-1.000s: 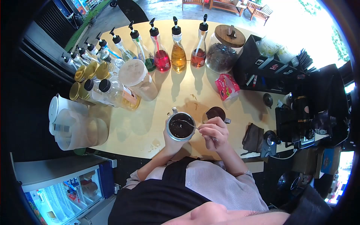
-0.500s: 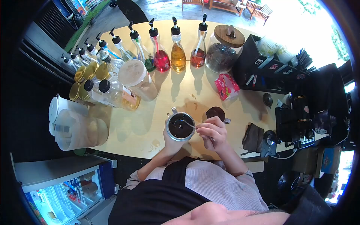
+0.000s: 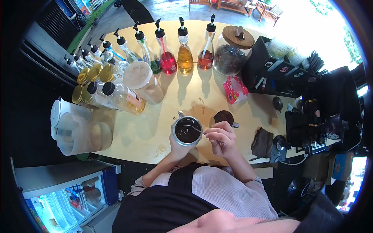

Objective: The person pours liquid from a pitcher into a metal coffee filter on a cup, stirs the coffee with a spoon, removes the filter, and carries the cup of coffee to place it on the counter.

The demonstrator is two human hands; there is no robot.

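Observation:
My left hand [image 3: 178, 148] is wrapped round a metal pitcher [image 3: 175, 136] near the table's front edge. Dark liquid [image 3: 185, 134] fills much of what I see inside it. Between the fingers of my right hand [image 3: 222, 139] is the handle of a thin metal spoon [image 3: 199, 131], whose other end dips into the liquid. Just beyond the right hand stands a second vessel with a dark brown inside [image 3: 223, 117] and a metal handle; my fingers overlap its near side, and I cannot tell what it contains.
Pump bottles of coloured syrup [image 3: 185, 58] line the table's far edge beside a wooden-lidded jar [image 3: 228, 58]. Tubs, bottles and a jug [image 3: 64, 112] crowd the left. At right are a pink packet [image 3: 235, 91], a dark cloth [image 3: 262, 141], a black organizer [image 3: 268, 58] and a machine [image 3: 311, 120].
My right hand and the spoon have shifted very slightly to the right. The pitcher and my left hand stay in place.

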